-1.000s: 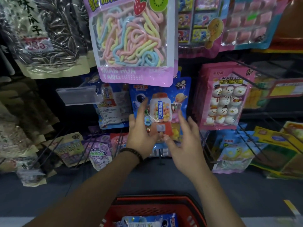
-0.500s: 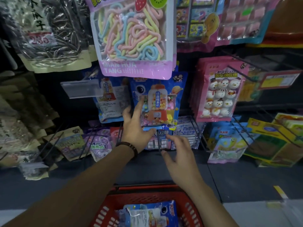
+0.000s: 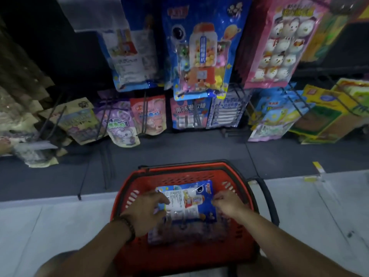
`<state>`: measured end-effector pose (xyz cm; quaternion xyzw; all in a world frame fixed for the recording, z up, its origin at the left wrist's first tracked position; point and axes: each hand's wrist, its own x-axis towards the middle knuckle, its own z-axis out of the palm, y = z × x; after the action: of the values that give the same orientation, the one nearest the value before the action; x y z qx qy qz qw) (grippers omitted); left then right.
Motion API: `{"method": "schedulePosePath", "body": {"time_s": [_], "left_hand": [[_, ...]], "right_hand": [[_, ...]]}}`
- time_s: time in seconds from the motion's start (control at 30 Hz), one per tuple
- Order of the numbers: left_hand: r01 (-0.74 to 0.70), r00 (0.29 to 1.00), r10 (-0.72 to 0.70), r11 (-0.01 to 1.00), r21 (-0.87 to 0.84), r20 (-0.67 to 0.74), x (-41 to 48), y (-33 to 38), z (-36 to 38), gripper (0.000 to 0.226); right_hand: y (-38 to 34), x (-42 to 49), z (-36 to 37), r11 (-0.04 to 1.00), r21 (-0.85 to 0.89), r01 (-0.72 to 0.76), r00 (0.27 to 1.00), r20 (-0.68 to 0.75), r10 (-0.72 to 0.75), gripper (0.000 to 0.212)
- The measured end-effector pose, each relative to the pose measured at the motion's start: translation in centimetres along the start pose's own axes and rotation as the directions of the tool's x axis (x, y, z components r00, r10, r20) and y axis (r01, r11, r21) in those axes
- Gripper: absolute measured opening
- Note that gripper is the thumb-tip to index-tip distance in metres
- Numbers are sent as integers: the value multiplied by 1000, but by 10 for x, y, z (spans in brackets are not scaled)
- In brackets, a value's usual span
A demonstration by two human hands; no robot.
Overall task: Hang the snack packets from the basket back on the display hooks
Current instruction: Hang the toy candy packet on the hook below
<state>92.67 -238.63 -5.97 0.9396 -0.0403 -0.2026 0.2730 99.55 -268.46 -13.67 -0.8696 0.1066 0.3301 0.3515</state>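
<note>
Red basket (image 3: 127, 188) near and centre, with a bare strip of floor (image 3: 199, 148) between its far rim and the rack (image 3: 75, 62). Blue packet (image 3: 191, 198) flat inside, small gaps to the left and right walls. Left hand (image 3: 143, 212) curled over the packet's left edge, right hand (image 3: 229, 202) pinching the right edge, bit blurry tho. Twin packet (image 3: 201, 52) hanging far up on the rack.

Open floor (image 3: 199, 150) lies between the basket (image 3: 179, 169) and the jutting wire hooks (image 3: 144, 114)
</note>
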Motion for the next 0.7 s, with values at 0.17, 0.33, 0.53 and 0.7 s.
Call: {"method": "schedulePosePath", "body": {"time_s": [0.17,0.33,0.53,0.7], "left_hand": [[51,986,-52,999,10,157,15,-6,13,18],[53,985,-55,998,17,164,28,-13,16,27],[90,980,-84,996,-22,182,34,-17,13,26],[143,972,-134,989,-34,196,29,-15,8,30]], "right_hand": [[18,34,17,991,-77,-114,993,-29,112,14],[5,54,33,982,-86,-167,986,1,168,15],[12,69,48,953,148,-266,964,64,259,42],[9,59,55,985,83,-151,970,206,131,28]]}}
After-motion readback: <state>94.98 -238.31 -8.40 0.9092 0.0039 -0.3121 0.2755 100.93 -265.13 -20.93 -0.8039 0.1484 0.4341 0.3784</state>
